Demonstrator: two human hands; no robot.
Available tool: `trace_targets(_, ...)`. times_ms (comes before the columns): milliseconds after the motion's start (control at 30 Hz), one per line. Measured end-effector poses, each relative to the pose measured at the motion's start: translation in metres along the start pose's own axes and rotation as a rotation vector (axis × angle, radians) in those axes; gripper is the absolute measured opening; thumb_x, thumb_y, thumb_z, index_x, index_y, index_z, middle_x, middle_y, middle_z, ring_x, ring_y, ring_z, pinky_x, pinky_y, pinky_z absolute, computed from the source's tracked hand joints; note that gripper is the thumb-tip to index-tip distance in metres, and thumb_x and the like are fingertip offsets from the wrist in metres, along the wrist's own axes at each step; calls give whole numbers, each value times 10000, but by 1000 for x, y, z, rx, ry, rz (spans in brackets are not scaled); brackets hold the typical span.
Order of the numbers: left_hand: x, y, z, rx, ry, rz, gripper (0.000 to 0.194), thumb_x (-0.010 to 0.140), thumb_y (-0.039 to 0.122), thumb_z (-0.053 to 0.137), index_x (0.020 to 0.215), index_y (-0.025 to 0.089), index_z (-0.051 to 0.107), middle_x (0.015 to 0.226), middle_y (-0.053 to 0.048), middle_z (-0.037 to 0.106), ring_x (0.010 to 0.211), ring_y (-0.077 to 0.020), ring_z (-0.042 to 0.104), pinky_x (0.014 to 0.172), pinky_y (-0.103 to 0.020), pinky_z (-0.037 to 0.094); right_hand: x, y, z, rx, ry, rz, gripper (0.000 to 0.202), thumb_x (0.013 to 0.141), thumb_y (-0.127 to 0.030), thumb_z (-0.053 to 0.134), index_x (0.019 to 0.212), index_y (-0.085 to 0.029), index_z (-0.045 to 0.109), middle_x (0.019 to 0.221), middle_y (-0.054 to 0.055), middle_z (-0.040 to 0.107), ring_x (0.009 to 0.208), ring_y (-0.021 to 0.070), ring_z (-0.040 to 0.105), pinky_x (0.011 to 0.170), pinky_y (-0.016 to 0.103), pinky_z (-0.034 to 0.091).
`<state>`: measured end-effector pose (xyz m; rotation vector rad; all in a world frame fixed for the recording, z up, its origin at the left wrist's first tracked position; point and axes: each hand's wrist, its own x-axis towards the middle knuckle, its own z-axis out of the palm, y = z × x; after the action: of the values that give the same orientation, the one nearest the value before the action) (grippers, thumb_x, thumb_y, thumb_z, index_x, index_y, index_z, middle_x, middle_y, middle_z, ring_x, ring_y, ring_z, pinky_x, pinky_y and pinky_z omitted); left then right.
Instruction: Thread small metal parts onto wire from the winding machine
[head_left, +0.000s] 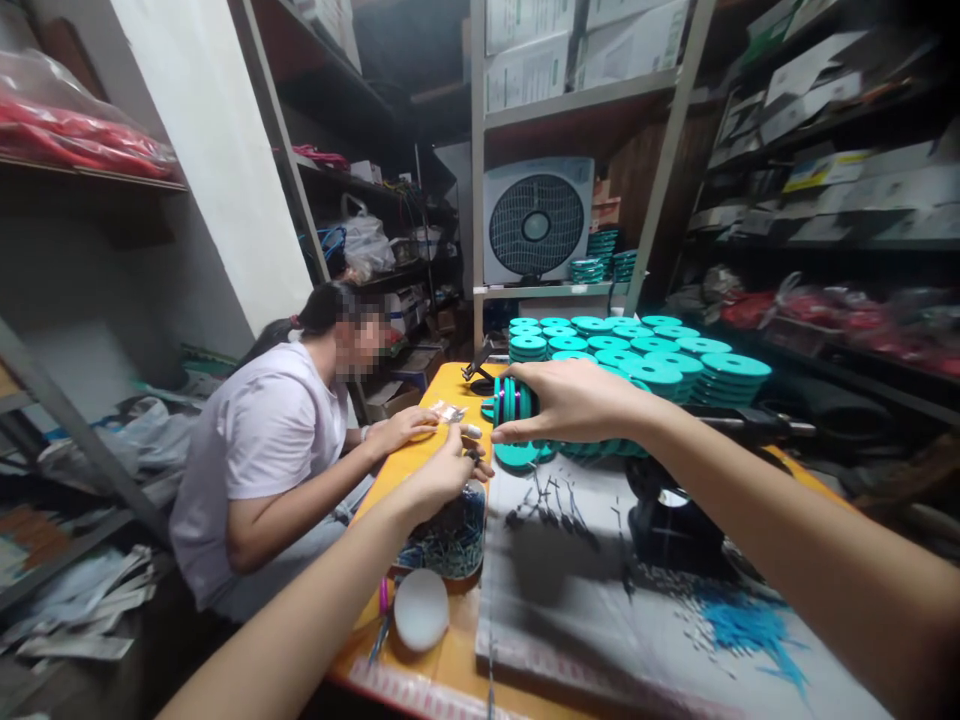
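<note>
My right hand [577, 400] is closed around a short stack of teal discs [514, 401], held on edge above the work surface. Left of it, my left hand [448, 467] is over a tray of small thin metal-looking pieces [442, 540]. Its fingers are bent together, with a white tip or cap near them; what they hold, if anything, I cannot make out. More teal discs [652, 370] stand in several stacks behind my right hand. One teal disc [516, 456] lies flat below it. Thin dark pieces [551, 500] are scattered on the grey board [540, 630].
A co-worker [262, 450] crouches at the left, a hand [405, 430] on the yellow tabletop [457, 380]. A round white object [421, 608] sits near the front. Blue strips [750, 625] and a black device [671, 520] are on the right. Shelves and a box fan [536, 222] stand behind.
</note>
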<state>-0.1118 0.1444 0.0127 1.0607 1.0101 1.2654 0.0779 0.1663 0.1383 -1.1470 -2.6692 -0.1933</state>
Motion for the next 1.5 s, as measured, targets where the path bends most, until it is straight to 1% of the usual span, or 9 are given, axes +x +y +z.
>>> trace_targets(100, 11, -9, 0, 173, -79, -26, 36, 900, 133, 641, 879, 153, 619, 738, 24, 618, 561, -92, 548, 528, -226, 496, 0, 0, 0, -10, -4, -3, 768, 751, -831, 550, 1211, -219, 613, 1111, 121, 745, 935, 350, 696, 613, 332, 415)
trace_targets(333, 27, 5, 7, 526, -283, -34, 143, 939, 257, 632, 835, 159, 644, 756, 14, 635, 581, -96, 560, 527, -228, 501, 0, -2, -1, -36, -6, 0, 770, 750, -829, 557, 1186, -198, 625, 1108, 137, 743, 926, 354, 699, 615, 330, 427)
trace_targets(567, -2, 19, 19, 701, -590, -155, 494, 511, 187, 933, 892, 194, 619, 739, -20, 735, 657, -191, 665, 555, -259, 462, 0, -4, -4, -14, -10, 6, 765, 759, -802, 573, 1228, -200, 618, 1116, 135, 742, 968, 363, 694, 683, 359, 473)
trace_targets(800, -16, -12, 47, 750, -775, -279, 644, 383, 186, 956, 864, 215, 529, 787, -30, 743, 750, -276, 699, 585, -325, 498, -1, -4, -4, -8, -13, 5, 823, 746, -819, 567, 1296, -208, 594, 1173, 142, 724, 1022, 367, 683, 741, 375, 498)
trace_targets(967, -25, -16, 42, 624, -692, -222, 554, 497, 159, 902, 956, 224, 597, 836, -36, 751, 792, -255, 709, 689, -355, 535, 0, -4, -4, -7, -9, 4, 833, 743, -822, 565, 1291, -196, 599, 1166, 148, 725, 1016, 373, 682, 735, 384, 499)
trace_targets(1100, -13, 14, 6, 489, -493, -128, 240, 751, 350, 776, 882, 217, 626, 761, -60, 747, 738, -244, 729, 753, -400, 547, 0, -3, -3, -3, -7, 1, 805, 744, -814, 570, 1253, -192, 614, 1143, 146, 729, 991, 362, 685, 721, 377, 490)
trace_targets(1200, 3, 43, -14, 361, -328, -30, 399, 780, 537, 740, 950, 196, 620, 824, -93, 738, 698, -234, 726, 732, -402, 565, 0, -3, -3, 1, -8, 2, 777, 745, -816, 565, 1211, -197, 624, 1103, 138, 739, 946, 351, 691, 678, 365, 472)
trace_targets(1333, 11, 71, -4, 210, -227, 67, 621, 783, 670, 675, 1174, 197, 577, 1161, -155, 680, 918, -231, 716, 799, -374, 583, 0, -4, -3, 7, -14, 1, 743, 751, -814, 557, 1173, -208, 629, 1074, 123, 744, 919, 339, 692, 651, 352, 451)
trace_targets(1500, 7, 79, 13, 140, -191, 78, 694, 668, 397, 893, 1234, 174, 558, 1066, -123, 706, 839, -204, 718, 692, -289, 590, 0, -3, -3, 8, -19, -3, 777, 744, -831, 549, 1186, -195, 615, 1081, 134, 740, 926, 342, 689, 653, 348, 442)
